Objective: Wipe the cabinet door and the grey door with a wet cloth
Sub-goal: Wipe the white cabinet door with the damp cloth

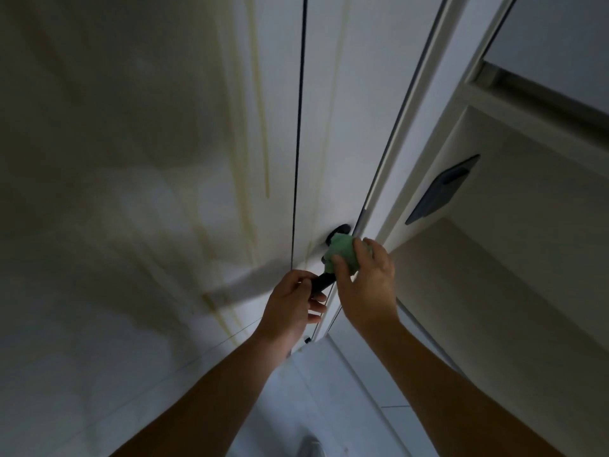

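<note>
The left hand (293, 301) curls around the black handle (324, 281) of the grey door (197, 127). The right hand (365, 285) holds a bunched green cloth (342, 255) against it. It seems the handle is now wiped; next, the door's wide face wants long strokes.

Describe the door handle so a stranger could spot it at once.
Find the tall pale door mid-view and look low, where two hands meet. The handle is the black lever there, its end gripped by the left hand and a green cloth pressed on it by the right hand. Unlike the flat dark pull on the cabinet to the right, it sticks out.
</note>
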`<move>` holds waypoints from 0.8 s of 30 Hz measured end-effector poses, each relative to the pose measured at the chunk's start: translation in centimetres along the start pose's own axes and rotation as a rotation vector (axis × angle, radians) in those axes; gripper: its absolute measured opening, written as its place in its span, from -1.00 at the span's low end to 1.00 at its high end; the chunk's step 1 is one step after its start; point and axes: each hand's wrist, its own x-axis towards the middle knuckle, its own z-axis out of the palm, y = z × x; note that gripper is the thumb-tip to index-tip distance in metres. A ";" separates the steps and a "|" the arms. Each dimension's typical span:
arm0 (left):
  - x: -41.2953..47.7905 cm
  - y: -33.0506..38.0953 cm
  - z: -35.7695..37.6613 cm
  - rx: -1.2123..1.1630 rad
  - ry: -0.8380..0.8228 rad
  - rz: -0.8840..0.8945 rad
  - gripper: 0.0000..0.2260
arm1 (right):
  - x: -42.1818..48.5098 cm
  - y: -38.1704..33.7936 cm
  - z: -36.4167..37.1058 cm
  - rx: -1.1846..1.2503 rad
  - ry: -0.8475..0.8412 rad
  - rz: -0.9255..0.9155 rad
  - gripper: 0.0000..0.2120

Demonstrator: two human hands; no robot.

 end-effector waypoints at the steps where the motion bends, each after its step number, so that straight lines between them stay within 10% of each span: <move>1: -0.1 0.0 0.0 -0.002 0.003 -0.001 -0.79 | 0.2 -0.1 -0.2 0.000 -0.003 0.015 -0.51; 14: -0.4 -0.1 0.2 0.012 0.051 -0.018 -0.80 | 2.1 -0.1 -1.9 0.787 -0.071 0.524 -0.89; 24: -0.4 -0.5 0.3 0.008 0.088 -0.016 -0.80 | 0.3 0.5 -1.7 0.883 -0.052 0.665 -0.74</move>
